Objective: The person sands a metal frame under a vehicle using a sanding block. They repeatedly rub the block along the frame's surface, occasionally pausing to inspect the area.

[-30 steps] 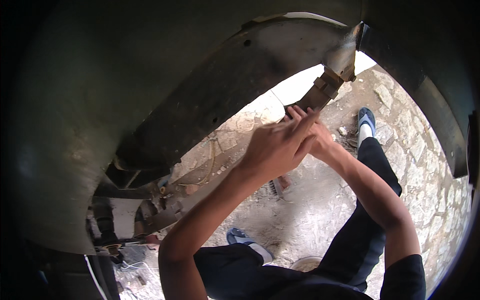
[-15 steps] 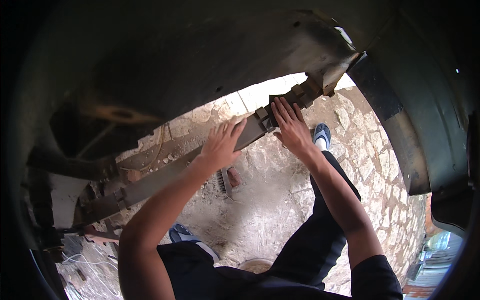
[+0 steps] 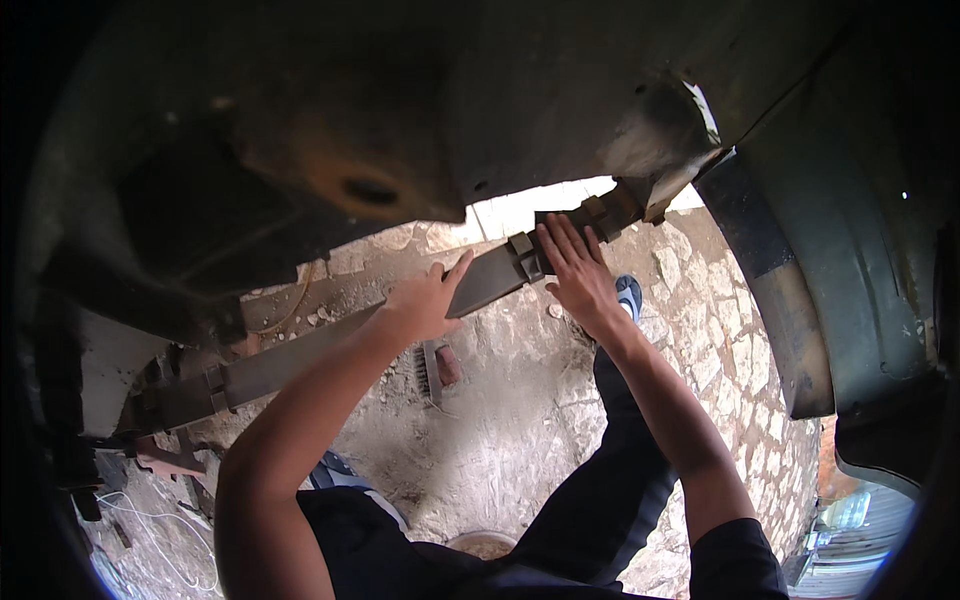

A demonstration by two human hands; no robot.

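Note:
A long grey leaf spring (image 3: 300, 352) runs slantwise under a vehicle, from the lower left to the upper right. My right hand (image 3: 583, 280) lies on its upper right part with the fingers stretched flat, just right of a metal clamp (image 3: 525, 257). Farther left, my left hand (image 3: 422, 300) rests at the spring with its index finger extended along it. The other fingers of that hand are partly bent and partly hidden. Neither hand grips a loose thing.
Dark vehicle bodywork (image 3: 400, 120) hangs low overhead, and a curved panel (image 3: 850, 270) closes in on the right. On the dusty ground below lie a dark-bristled brush (image 3: 425, 372) and a reddish-brown piece (image 3: 447, 365). White cord (image 3: 150, 535) lies at lower left.
The view has shifted a little. My left hand's fingers, spread before, are now partly bent, with the index finger standing out. My right hand stays flat on the spring beside the clamp.

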